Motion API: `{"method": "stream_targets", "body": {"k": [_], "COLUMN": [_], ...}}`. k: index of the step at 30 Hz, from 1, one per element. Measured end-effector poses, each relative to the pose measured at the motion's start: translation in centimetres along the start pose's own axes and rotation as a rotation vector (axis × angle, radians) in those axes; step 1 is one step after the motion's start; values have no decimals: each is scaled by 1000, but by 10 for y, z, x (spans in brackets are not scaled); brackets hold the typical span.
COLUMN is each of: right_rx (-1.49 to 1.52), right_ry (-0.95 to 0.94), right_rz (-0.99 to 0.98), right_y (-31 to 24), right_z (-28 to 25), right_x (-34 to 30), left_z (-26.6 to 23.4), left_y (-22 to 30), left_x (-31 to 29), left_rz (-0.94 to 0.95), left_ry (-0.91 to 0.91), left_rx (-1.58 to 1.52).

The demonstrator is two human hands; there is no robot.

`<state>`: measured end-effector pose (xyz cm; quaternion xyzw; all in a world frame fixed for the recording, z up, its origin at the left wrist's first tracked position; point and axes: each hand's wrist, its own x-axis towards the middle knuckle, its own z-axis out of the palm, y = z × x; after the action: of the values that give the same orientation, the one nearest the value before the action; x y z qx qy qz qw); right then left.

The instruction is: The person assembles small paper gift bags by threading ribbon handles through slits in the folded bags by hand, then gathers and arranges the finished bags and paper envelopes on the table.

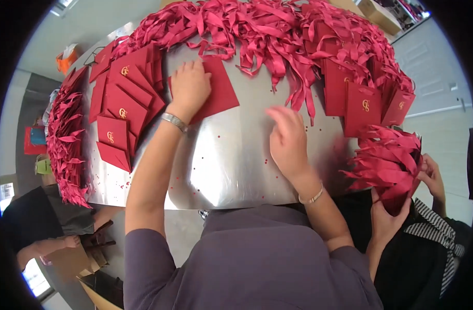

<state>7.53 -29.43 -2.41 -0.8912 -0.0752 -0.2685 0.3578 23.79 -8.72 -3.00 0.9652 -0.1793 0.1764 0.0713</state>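
A flat dark-red paper bag (222, 90) lies on the shiny metal table. My left hand (191, 87), wearing a wristwatch, rests on its left part with bent fingers closed over it; the fingertips are partly hidden. To the right, my right hand (288, 139), with a thin bracelet on the wrist, hovers over the tabletop. It holds nothing I can see, and its fingers are extended and slightly blurred by motion. Closest to it are loose pink-red ribbons (301, 85) hanging from the big ribbon heap (247, 20) at the far side.
Overlapping red bags (130, 108) with gold emblems lie at left, beside a ribboned stack (66, 137). More red bags (363, 106) stand at right. A co-worker's hands (389, 219) hold a bundle of ribboned bags (391, 170) near the right edge. Another person (37, 222) is at left.
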Motion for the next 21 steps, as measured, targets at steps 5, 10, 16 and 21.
{"method": "stream_targets", "body": {"k": [5,10,16,21], "right_rx": [-309,-303,-34,401], "right_ry": [-146,-83,-77,-419], "right_rz": [-176,-241,-303,-227], "right_y": [35,58,23,-51], "right_z": [-2,10,7,-6], "right_x": [34,60,58,15], "left_z": [-11,-43,-65,-82], "left_y": [9,45,46,43], "left_x": [-13,-55,-113,-135], "left_rz": [-22,-11,-196,-439], "left_ry": [-93,-95,-197,-328], "left_rx": [-166,-278,-618,-816]}}
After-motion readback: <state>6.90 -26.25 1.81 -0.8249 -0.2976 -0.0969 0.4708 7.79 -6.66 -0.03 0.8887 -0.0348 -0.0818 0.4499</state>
